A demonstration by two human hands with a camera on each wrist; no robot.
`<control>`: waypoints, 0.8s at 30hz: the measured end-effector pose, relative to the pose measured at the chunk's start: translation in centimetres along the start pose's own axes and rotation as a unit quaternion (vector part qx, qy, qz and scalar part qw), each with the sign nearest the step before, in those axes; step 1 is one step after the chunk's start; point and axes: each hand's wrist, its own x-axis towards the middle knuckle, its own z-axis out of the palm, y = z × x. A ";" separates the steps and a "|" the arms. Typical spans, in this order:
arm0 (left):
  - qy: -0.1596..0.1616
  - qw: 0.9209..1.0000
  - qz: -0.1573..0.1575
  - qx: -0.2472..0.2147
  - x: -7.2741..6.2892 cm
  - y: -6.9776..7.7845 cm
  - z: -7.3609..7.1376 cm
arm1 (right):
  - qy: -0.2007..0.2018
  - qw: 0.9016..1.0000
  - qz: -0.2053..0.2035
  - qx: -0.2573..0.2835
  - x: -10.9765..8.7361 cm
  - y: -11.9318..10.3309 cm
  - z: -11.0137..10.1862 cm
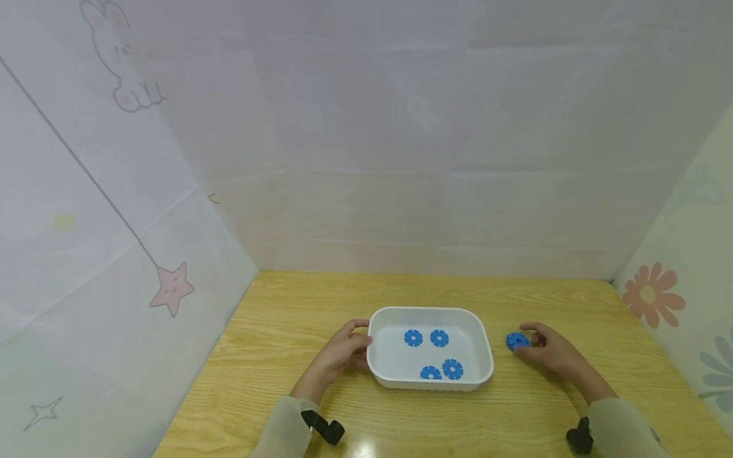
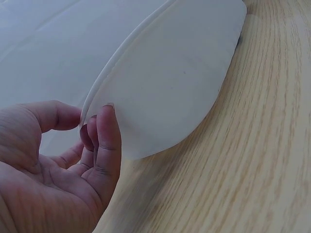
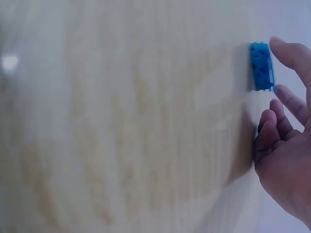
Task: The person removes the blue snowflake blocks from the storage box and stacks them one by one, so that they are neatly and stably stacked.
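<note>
A white plastic tray (image 1: 429, 383) stands mid-table, with several blue notched snowflake discs (image 1: 439, 338) lying on its floor. My left hand (image 1: 342, 351) grips the tray's left end. In the left wrist view the thumb lies at the rim (image 2: 99, 77) and the fingers press against the outer wall. Right of the tray is a small stack of the same blue discs (image 1: 513, 340). My right hand (image 1: 550, 350) is at this stack, thumb and forefinger tips at opposite edges of the top disc (image 3: 271, 73), the other fingers curled below.
The wooden table (image 1: 321, 292) is bordered by a pale cloth backdrop (image 1: 401, 210) at the back and both sides. Black wrist mounts (image 1: 323, 427) sit at both sleeves, low in the head view.
</note>
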 end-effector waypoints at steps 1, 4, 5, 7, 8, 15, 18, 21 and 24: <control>-0.001 1.000 0.000 0.000 0.0 0.0 0.0 | 0.005 1.000 0.001 0.003 0.0 -0.1 -0.1; -0.002 1.000 0.001 -0.003 0.0 0.0 0.0 | 0.024 1.000 -0.009 0.015 -0.1 -0.8 -0.7; -0.002 1.000 0.001 -0.003 0.0 -0.1 0.0 | 0.030 0.999 -0.013 0.018 -0.1 -1.1 -0.8; 0.000 1.000 0.001 -0.002 0.0 0.0 0.0 | 0.039 0.999 -0.027 0.023 -0.1 -2.1 -1.2; 0.000 1.000 0.002 -0.001 0.0 0.0 0.1 | 0.042 0.998 -0.033 0.024 -0.1 -2.7 -1.3; -0.005 1.000 0.005 0.007 -0.3 0.2 0.1 | 0.038 0.993 -0.094 0.057 0.0 -6.6 -0.8; -0.006 1.000 0.004 0.007 -0.3 0.2 0.1 | 0.034 0.991 -0.108 0.071 0.3 -8.0 -0.1; -0.005 1.000 0.002 0.005 -0.2 0.1 0.0 | 0.025 0.989 -0.120 0.088 0.5 -9.3 0.6; -0.003 1.000 0.001 0.004 -0.2 0.0 0.0 | 0.010 0.986 -0.127 0.109 0.6 -10.6 1.3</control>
